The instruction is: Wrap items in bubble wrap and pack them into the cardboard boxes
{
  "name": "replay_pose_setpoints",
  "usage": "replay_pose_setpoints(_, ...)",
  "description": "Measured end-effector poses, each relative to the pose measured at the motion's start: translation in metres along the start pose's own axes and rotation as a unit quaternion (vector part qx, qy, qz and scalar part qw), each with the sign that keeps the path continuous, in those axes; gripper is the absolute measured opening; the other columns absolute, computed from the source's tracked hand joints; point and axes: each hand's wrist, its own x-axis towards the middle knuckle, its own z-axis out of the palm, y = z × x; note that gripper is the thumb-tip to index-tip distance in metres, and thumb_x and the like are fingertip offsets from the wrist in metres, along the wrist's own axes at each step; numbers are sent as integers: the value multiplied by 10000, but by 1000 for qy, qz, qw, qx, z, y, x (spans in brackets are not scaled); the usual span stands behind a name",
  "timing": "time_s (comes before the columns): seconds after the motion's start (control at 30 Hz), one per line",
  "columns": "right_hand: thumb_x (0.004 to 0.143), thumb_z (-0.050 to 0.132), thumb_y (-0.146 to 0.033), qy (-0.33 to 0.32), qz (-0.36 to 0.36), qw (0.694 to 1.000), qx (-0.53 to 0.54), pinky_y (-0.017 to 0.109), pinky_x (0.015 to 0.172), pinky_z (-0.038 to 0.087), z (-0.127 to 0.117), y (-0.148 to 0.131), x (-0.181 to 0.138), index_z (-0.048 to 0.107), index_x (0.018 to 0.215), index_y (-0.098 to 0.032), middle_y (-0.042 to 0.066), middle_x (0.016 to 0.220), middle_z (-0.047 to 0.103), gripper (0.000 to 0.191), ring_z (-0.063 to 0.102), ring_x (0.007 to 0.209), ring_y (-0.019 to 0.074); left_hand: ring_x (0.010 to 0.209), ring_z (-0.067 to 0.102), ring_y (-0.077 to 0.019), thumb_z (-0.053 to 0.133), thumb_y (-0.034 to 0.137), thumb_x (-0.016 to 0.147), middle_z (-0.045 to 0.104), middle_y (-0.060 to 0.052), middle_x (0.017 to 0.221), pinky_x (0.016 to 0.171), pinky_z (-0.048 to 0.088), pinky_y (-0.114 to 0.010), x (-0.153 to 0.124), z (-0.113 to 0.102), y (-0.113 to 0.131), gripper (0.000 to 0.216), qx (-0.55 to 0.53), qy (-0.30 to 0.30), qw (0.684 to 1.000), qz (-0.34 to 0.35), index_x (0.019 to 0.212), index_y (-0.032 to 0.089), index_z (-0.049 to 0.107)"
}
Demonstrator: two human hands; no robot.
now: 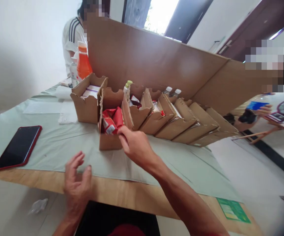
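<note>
My right hand (135,144) is closed on the front right corner of a cardboard box (110,143), its fingertips partly hidden at the rim beside a red packet (112,120). The crumpled packet stands inside that box, which juts forward of its neighbours. Near the front edge of the table, my left hand (78,178) hovers with nothing in it, fingers bent and thumb apart. To the left of the jutting box is another cardboard box (86,109) with pale packs inside.
More open cardboard boxes (161,123) lean in a row to the right, before a tall cardboard panel (152,55). An orange bottle (83,64) stands behind. A tablet (17,147) lies at left on the green cloth (50,144). Two people are beyond the table, one holding a bottle (257,103).
</note>
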Motion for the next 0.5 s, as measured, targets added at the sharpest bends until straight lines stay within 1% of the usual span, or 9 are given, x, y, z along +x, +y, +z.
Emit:
replay_pose_setpoints(0.03,1017,519,-230,3,-9,1000,26,276,654,460,-5,5,-25,718,1089,-230,39,783,771,212,714,689,208,1186,674,-269,637,351,972,648,-124,1409,1053,561,-493,3,-9,-2,354,5,16,999,-32,1306,233,643)
replay_pose_setpoints(0.1,984,543,-218,17,-10,995,98,250,591,451,-18,26,-71,729,1019,-242,-1,724,747,190,660,592,156,1150,671,-274,669,423,944,629,-128,1428,1040,560,-496,7,-23,-5,467,10,14,997,-75,1367,235,607)
replay_pose_setpoints(0.17,954,577,-235,39,10,984,176,245,602,513,-32,60,-110,743,1002,-249,5,811,780,174,690,637,149,1179,662,-291,688,466,922,618,-132,1442,1057,549,-508,7,-27,-7,576,12,-16,995,-97,1438,246,558)
replay_pose_setpoints(0.23,946,624,-287,118,67,961,242,294,751,614,-42,101,-144,726,1165,-257,51,1043,812,243,771,837,189,1230,647,-307,698,484,911,593,-141,1472,1079,538,-519,1,-23,-6,678,7,-53,992,-111,1513,258,483)
replay_pose_setpoints(0.3,947,678,-347,186,116,929,299,373,879,649,-42,136,-176,576,1454,-301,102,1311,757,519,783,1054,234,1258,639,-313,704,488,902,592,-143,1459,1092,534,-512,-7,-16,-3,706,8,-90,989,-115,1522,256,458)
replay_pose_setpoints(0.33,949,698,-373,192,127,918,323,401,910,653,-38,149,-192,474,1551,-333,120,1418,705,644,767,1138,249,1260,640,-311,698,485,904,608,-138,1427,1090,537,-500,-10,-12,-1,669,11,-110,988,-111,1491,253,480)
replay_pose_setpoints(0.37,949,715,-397,175,130,914,342,418,924,655,-31,157,-205,405,1600,-358,132,1496,653,722,748,1198,261,1254,643,-308,688,480,909,631,-130,1380,1084,543,-487,-14,-8,1,607,17,-131,986,-105,1444,250,514)
replay_pose_setpoints(0.4,941,735,-425,142,127,916,354,429,927,657,-22,160,-217,396,1609,-365,142,1539,617,752,735,1226,273,1244,648,-307,676,476,914,653,-120,1328,1071,552,-474,-16,-6,2,541,23,-152,983,-96,1388,248,548)
replay_pose_setpoints(0.5,867,815,-514,48,124,927,351,460,917,658,14,149,-232,536,1516,-293,161,1466,660,739,743,1160,304,1189,676,-305,667,480,915,696,-103,1209,999,590,-438,-21,-1,5,449,33,-188,979,-72,1290,244,597)
